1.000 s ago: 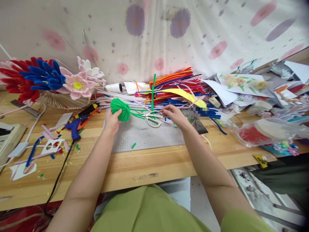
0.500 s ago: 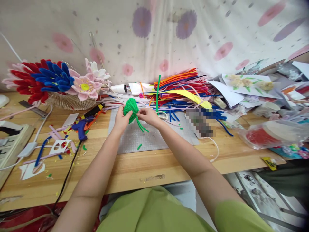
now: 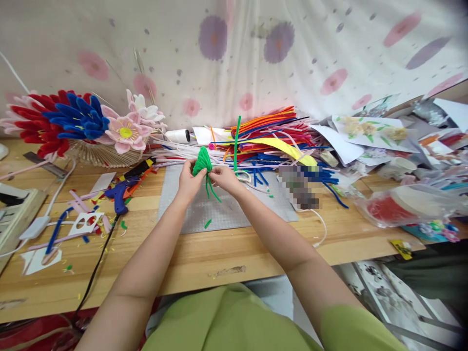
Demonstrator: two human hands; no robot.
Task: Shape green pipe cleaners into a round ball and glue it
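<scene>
Over the grey cutting mat (image 3: 190, 214), a leaf-shaped bundle of green pipe cleaners (image 3: 203, 161) is held between both hands. My left hand (image 3: 190, 181) grips its left side, thumb in front. At its right edge, my right hand (image 3: 222, 178) pinches the bundle with fingers pressed together. Two loose green ends hang below the fingers. A single green pipe cleaner (image 3: 237, 139) stands upright behind my right hand, near a pair of scissors (image 3: 244, 176) whose light handle shows. A small green snippet (image 3: 208, 224) lies on the mat.
Heaped pipe cleaners (image 3: 270, 131) run along the back. Finished fuzzy flowers (image 3: 78, 119) stand at the left, with a blue glue gun (image 3: 120, 194) and scraps in front. A pixelated object with a white cable (image 3: 323, 229) and plastic-wrapped goods (image 3: 398, 204) lie right.
The green bundle has turned from a broad, rounded face to a narrower, pointed one. Both hands still hold it. The whole view has shifted slightly.
</scene>
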